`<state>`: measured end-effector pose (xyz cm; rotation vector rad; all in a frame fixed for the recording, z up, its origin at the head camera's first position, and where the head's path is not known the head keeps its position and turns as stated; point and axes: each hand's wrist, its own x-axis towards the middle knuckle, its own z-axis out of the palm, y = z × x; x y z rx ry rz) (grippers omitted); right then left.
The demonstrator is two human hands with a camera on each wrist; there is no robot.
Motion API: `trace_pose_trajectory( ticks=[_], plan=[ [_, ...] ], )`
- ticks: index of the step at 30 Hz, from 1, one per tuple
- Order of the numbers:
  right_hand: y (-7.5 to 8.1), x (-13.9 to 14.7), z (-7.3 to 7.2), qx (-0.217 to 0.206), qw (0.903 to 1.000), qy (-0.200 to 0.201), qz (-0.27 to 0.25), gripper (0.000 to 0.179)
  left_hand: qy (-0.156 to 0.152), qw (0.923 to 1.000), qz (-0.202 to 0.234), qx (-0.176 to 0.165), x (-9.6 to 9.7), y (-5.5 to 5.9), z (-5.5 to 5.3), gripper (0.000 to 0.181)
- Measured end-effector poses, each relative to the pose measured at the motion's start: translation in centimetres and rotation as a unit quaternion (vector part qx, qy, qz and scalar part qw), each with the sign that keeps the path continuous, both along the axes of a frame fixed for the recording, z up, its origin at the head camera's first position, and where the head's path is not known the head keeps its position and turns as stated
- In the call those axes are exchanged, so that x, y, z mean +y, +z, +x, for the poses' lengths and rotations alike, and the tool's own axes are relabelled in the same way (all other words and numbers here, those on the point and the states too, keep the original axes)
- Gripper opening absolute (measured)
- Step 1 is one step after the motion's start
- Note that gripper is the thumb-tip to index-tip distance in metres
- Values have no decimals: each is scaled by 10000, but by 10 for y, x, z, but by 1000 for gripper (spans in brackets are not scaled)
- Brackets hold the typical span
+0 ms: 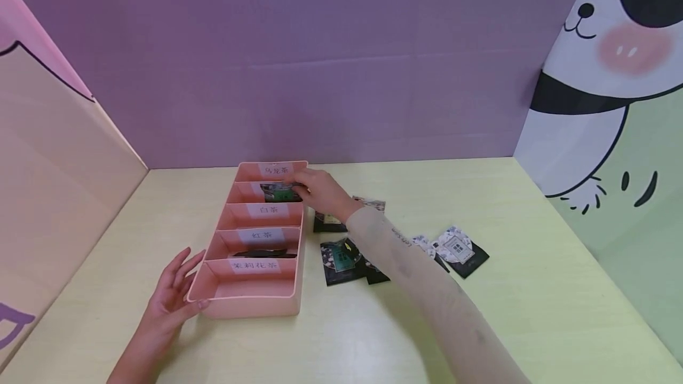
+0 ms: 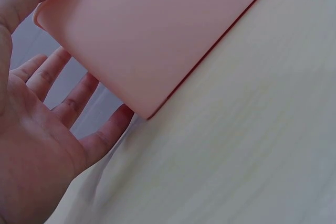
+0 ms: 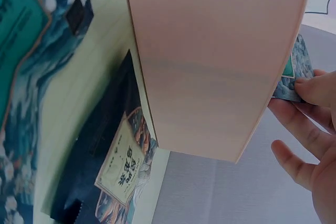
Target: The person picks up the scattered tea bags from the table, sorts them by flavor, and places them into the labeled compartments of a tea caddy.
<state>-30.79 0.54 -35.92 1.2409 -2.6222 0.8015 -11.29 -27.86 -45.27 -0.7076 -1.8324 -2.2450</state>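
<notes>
A pink divided box (image 1: 249,307) holds several compartments in a row, each with a white label in Chinese characters. At its near left corner is my left hand (image 1: 173,295), the thumb on the front face and the spread fingers around the left side. My right hand (image 1: 322,194) reaches over the box's right edge and pinches a dark tea packet with a green label (image 1: 280,192) between thumb and fingers. That packet is at the second compartment from the back, partly covering its label. Dark packets (image 1: 264,253) lie in the compartment labelled 红茶.
Right of the box lie a green-label packet (image 1: 341,261), a yellow-label packet (image 3: 121,174) partly under my right arm, and a white-and-black packet (image 1: 460,250) with another beside it. A purple wall (image 1: 341,76) stands behind the table, with printed panels at both sides.
</notes>
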Motion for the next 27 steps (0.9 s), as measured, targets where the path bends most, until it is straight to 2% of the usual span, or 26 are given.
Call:
trace_pose_trajectory(
  ticks=[3, 9, 12, 20, 27],
  plan=[
    [-2, -1, 1, 53, 10000, -16, -23, 27, 3, 10000, 0, -12, -1, 1, 0, 92],
    [-11, -1, 0, 796, 9962, 210, 297, 22, -3, 9999, -15, -106, -2, 0, 1, 91],
    [-14, 0, 0, 1029, 9934, 215, 465, 21, 13, 9999, -22, -108, -1, 0, 1, 91],
    [-13, 2, 4, 754, 9948, -116, 670, 24, -291, 9992, 196, 188, -1, -1, -7, 91],
    [-15, 7, 6, 878, 9932, 97, 757, 26, -109, 9999, 48, 46, -2, -4, -2, 93]
  ],
)
